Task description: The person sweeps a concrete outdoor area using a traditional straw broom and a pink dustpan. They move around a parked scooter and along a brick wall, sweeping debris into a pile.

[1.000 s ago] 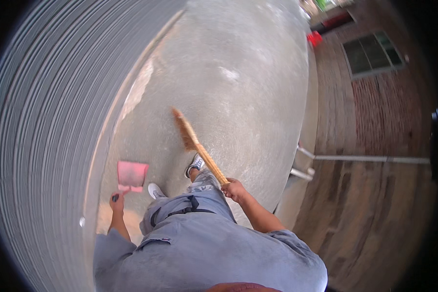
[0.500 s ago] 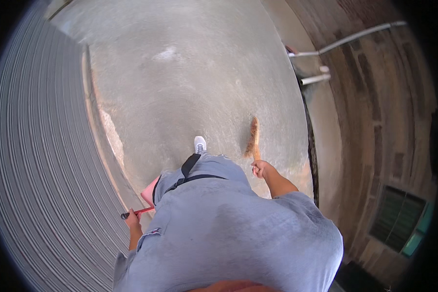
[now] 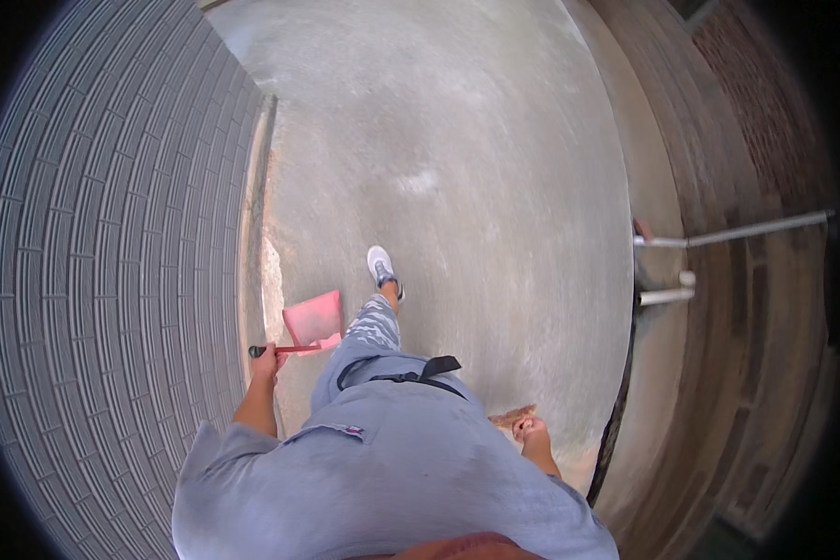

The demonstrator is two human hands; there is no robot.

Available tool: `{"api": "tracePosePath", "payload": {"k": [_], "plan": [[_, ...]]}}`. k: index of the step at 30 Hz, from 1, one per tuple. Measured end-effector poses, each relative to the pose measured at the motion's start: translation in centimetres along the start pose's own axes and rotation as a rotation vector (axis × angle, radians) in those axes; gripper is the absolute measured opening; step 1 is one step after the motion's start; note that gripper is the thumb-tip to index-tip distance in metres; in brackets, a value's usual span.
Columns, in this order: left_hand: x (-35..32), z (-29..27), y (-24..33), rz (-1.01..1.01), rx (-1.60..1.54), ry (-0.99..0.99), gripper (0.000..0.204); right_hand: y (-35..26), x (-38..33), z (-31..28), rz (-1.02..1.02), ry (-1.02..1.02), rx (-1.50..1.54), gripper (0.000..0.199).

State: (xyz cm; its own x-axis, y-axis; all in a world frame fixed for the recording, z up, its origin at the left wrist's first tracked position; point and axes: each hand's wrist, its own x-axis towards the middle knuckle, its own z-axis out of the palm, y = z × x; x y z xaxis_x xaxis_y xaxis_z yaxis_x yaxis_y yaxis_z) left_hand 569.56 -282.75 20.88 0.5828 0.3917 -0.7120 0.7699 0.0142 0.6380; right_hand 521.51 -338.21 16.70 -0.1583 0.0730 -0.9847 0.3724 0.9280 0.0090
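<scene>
2 hands point(image 3: 269, 361) point(image 3: 532, 430) hold 1 pink dustpan point(image 3: 315, 318), 1 brush point(image 3: 510, 417).

Bright floor point(image 3: 513, 205) (black fisheye rim), brown wall point(image 3: 756, 317) dimmer.

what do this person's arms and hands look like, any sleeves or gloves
The left hand and right hand are bare, with no gloves visible. Both forearms are uncovered too, and no watch or band shows. The short, loose sleeves are plain grey-blue, matching the shirt.
</scene>
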Motion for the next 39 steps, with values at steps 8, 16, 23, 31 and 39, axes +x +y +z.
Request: {"api": "tracePosePath", "payload": {"k": [8,16,23,31,39], "plan": [[7.9,11.1,12.6,0.128,-0.084,-0.176,0.004,2.6,-12.8,27.9,-0.045,-0.12,-0.131,0.007],[9.5,21.8,32.5,0.119,0.108,-0.339,0.009,1.1,-16.6,48.7,-0.022,-0.385,-0.159,0.008],[14.7,29.1,40.9,0.124,0.118,-0.288,0.008,0.2,-19.2,69.0,-0.209,-0.244,-0.11,0.009],[10.9,36.4,47.6,0.133,-0.051,-0.038,0.008,-8.5,-17.6,83.5,-0.653,-0.282,-0.915,0.026],[11.8,44.1,51.9,0.114,-0.282,0.263,0.01,-15.1,-22.4,106.3,-0.389,-0.239,-0.559,0.026]]}}
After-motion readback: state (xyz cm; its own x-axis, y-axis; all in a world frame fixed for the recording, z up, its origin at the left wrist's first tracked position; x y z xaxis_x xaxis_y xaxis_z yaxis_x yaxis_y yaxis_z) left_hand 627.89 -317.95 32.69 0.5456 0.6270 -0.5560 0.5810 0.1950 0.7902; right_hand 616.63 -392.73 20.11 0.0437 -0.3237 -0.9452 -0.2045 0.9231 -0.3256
